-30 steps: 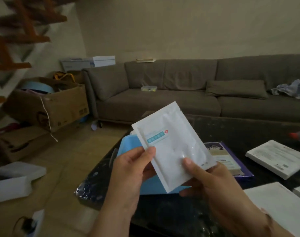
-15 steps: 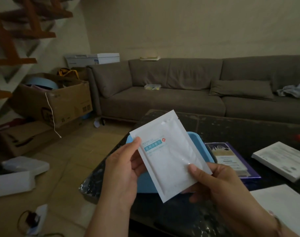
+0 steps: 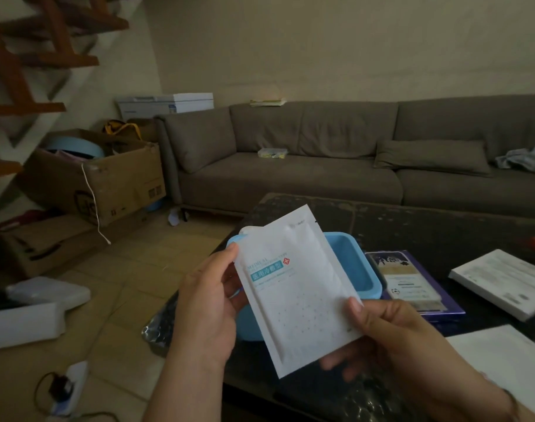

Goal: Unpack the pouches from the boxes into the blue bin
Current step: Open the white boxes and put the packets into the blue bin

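Above the dark table [image 3: 412, 226], you hold one white pouch [image 3: 299, 287] upright in front of the one blue bin [image 3: 354, 266]. Your left hand [image 3: 205, 312] pinches its left edge, thumb in front; your right hand [image 3: 394, 339] pinches the lower right corner. The pouch carries a teal label with Chinese characters and a small red mark; the finer print is too blurred to read. Right of the bin lie one purple box [image 3: 412, 281] and two white boxes [image 3: 503, 281].
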Demonstrator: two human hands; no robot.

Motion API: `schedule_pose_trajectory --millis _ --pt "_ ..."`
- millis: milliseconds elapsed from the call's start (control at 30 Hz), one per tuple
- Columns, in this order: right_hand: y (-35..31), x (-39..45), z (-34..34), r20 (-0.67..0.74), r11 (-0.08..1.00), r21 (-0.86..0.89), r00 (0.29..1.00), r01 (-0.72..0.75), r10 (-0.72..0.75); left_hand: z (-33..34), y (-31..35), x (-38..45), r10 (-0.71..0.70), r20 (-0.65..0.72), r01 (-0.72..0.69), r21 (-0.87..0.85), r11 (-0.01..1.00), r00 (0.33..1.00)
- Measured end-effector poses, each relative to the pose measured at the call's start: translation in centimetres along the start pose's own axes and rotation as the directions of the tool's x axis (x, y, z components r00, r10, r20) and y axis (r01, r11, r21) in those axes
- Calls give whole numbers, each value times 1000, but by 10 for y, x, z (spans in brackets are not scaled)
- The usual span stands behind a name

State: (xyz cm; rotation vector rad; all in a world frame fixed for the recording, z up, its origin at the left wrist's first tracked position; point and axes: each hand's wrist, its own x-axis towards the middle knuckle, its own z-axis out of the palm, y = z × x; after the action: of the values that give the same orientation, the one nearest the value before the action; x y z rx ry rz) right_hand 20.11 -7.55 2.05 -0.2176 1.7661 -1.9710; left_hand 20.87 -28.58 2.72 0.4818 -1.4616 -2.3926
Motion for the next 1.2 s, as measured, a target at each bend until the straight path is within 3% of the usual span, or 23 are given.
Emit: schedule_pose_trajectory --millis 167,333,567,767,867,1000,1200 --pt "-4 -2 -3 8 999 22 999 -32 32 6 -2 -3 63 7 -63 64 996 998" --pt "-11 -4 0 -6 988 -155 1000 -14 13 11 -1 -4 78 -37 -76 65 995 996" --pt "-10 -5 3 44 979 -202 998 -31 40 12 -6 -2 43 -118 -37 54 998 992" --pt "-9 -3 -3 40 981 -190 998 -44 53 18 -6 -9 227 -193 -196 165 967 955" --pt "-8 -2 -6 40 986 -156 997 -54 61 18 -5 -9 210 -157 -188 144 972 965" --pt "-15 -1 -12 -62 995 -100 998 11 -18 14 -1 -4 234 -75 -220 165 961 969" --pt "-52 16 -21 -259 915 -355 920 191 -293 7 5 2 360 -94 -324 267 907 928"
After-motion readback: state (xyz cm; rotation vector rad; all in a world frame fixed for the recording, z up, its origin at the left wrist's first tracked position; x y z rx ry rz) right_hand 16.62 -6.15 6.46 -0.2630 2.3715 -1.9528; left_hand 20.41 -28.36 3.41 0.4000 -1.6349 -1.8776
